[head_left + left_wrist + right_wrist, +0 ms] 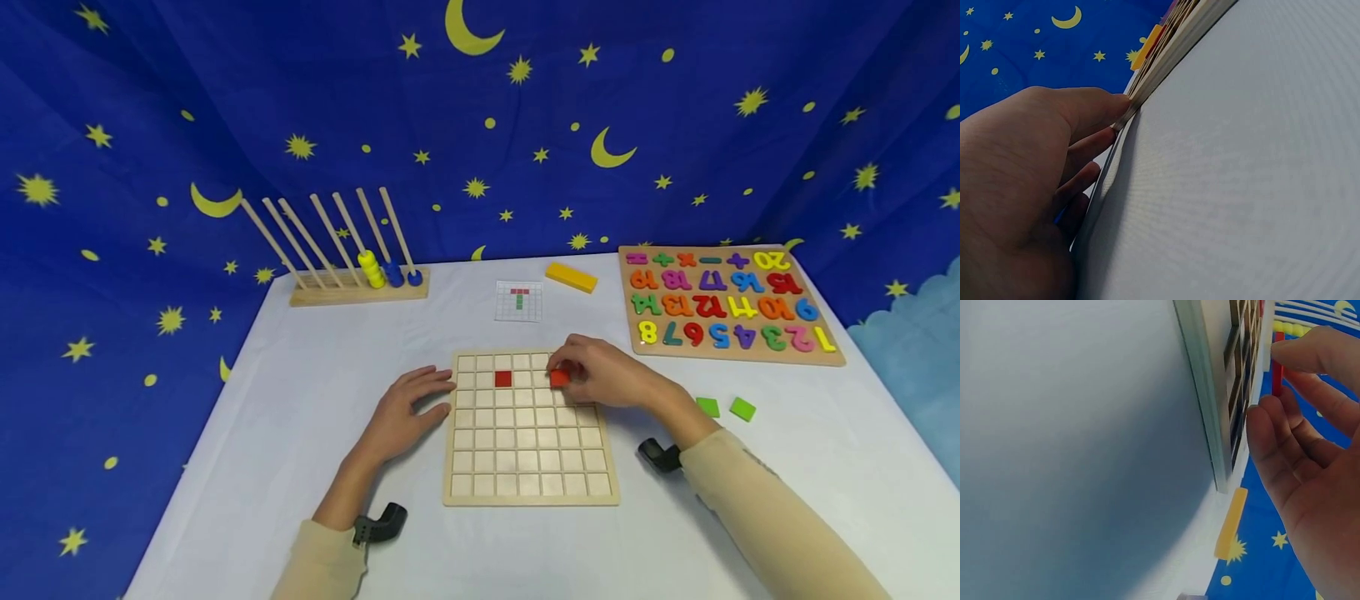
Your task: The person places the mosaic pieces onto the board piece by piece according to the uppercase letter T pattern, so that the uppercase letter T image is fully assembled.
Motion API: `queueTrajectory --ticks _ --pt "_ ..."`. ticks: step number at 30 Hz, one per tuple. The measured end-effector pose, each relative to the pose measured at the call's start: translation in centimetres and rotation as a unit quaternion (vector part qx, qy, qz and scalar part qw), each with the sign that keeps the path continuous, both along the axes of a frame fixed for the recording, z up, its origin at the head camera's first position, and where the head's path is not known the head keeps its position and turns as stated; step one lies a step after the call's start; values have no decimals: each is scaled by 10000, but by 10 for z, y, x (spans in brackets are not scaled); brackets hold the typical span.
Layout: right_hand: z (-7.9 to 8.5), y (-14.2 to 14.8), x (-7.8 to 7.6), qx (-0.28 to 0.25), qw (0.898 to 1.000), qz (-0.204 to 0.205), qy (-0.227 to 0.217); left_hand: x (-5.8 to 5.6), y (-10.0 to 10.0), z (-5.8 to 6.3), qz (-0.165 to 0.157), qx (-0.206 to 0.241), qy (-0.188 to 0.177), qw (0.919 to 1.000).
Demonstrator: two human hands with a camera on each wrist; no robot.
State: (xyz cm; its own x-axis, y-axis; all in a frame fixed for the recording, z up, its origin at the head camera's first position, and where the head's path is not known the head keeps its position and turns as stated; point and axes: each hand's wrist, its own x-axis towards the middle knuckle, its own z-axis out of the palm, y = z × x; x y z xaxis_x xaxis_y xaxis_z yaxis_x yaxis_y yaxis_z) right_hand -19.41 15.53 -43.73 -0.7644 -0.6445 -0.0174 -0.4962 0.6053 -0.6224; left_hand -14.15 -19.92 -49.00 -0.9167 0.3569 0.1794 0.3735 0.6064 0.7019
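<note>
A square wooden grid board point(525, 461) lies on the table in front of the person. One red tile point(503, 379) sits in its second row from the top, left of the middle. Over the right part of that row, the right hand point(600, 373) pinches another red tile point(1278, 364) between thumb and fingers, the tile on edge in the right wrist view. The left hand point(405, 417) has its fingers extended, fingertips right at the board's left edge. Its thumb touches the board's rim point(1147, 100) in the left wrist view.
Two green tiles point(742, 408) lie right of the board, beside the right forearm. Behind the board are a pattern card point(519, 312) and a yellow block point(572, 277). A peg stand with beads point(360, 292) stands back left, a number puzzle board point(731, 304) back right.
</note>
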Motion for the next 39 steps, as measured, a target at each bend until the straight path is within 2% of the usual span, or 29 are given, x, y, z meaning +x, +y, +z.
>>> queueTrajectory --ticks 15,31,39 --pt "-1 -13 -13 269 9992 177 241 0 2 2 31 -68 20 10000" --pt "1 -24 -20 416 9988 227 -84 0 2 2 41 -36 17 10000" --pt "1 -34 -21 481 9984 295 -57 0 2 2 78 -41 -28 10000"
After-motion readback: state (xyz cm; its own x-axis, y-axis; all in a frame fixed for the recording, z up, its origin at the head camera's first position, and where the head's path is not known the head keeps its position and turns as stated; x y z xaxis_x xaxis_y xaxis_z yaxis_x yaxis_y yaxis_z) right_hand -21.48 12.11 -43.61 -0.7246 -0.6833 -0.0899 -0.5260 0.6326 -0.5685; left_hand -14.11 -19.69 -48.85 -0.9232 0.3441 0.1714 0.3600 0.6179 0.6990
